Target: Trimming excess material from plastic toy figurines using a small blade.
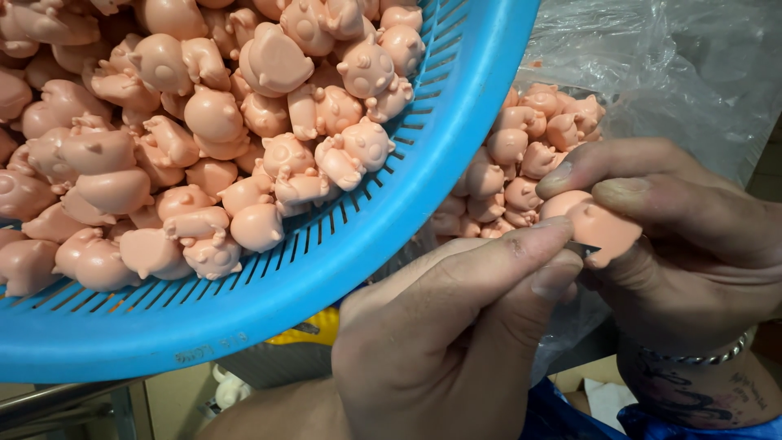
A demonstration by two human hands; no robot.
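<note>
1. My right hand (676, 244) has a pink figurine (599, 230) pinched between the thumb above and the fingers below, at the right of the view, just in front of a clear plastic bag (668, 65).
2. The figurine shows me its flat underside, tilted towards my left hand; its longer side runs roughly from upper left to lower right, though my fingers hide much of it.
3. My left hand (456, 326) comes up from the bottom centre, fingers closed tight around a small blade (582, 248), thumb stretched out along the top.
4. Only the grey tip of the blade shows, touching the lower left edge of the figurine.
5. My right wrist bends inward, with a metal bracelet (700, 356) around it, and the two hands press against each other.
6. A blue slotted basket (391, 236) full of pink figures (212, 114) fills the upper left, its rim just above my left hand.
7. More pink figures (521, 155) lie heaped in the bag behind the rim, just beside my right thumb.
</note>
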